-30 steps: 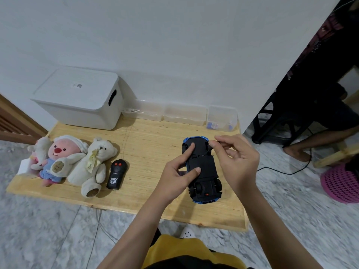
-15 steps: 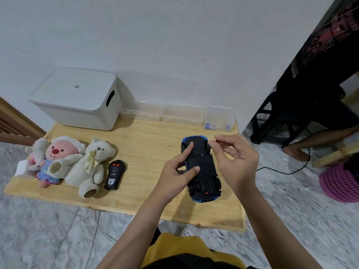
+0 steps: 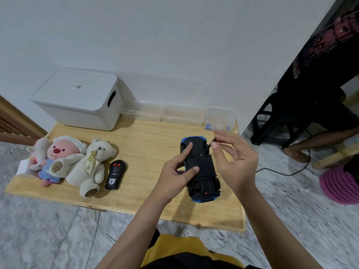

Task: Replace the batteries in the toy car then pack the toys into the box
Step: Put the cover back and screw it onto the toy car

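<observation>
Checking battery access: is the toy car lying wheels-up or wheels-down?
Wheels-up. The toy car shows its black underside and wheels, with the left hand pressing on it.

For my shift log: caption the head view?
Left hand steadies upturned toy car; right hand pinches small screwdriver at its underside.
</observation>
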A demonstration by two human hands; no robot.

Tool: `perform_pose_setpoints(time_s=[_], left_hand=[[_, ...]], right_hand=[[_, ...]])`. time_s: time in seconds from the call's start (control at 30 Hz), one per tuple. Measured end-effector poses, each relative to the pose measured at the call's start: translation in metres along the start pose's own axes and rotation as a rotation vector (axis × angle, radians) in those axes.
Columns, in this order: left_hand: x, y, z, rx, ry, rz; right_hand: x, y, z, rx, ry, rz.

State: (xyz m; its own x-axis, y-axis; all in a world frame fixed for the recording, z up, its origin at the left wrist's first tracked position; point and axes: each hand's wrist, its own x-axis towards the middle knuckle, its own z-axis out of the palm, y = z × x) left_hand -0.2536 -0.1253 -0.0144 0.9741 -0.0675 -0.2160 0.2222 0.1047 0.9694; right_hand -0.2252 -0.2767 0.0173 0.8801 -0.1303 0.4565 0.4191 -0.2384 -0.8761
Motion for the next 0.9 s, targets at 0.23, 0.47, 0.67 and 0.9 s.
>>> perform_pose_setpoints(time_s=[0.23,0.47,0.67,0.9], left_hand=[[-0.002,-0.002,0.001,-0.005,-0.009,-0.003],[0.000,-0.002,0.002,-0.008,0.001,0.004],[0.002,-0.002,0.001,0.000,0.012,0.004],[0.010,-0.003,-0.001,0.002,0.043,-0.009]], right_hand=[[0.001,-0.003,0.002,0.020,0.003,0.029],[0.001,-0.003,-0.001,0.042,-0.041,0.055],[0.007,-0.005,0.000,0.030,0.014,0.111],[0.012,-0.007,-0.002,-0.027,0.037,0.230]])
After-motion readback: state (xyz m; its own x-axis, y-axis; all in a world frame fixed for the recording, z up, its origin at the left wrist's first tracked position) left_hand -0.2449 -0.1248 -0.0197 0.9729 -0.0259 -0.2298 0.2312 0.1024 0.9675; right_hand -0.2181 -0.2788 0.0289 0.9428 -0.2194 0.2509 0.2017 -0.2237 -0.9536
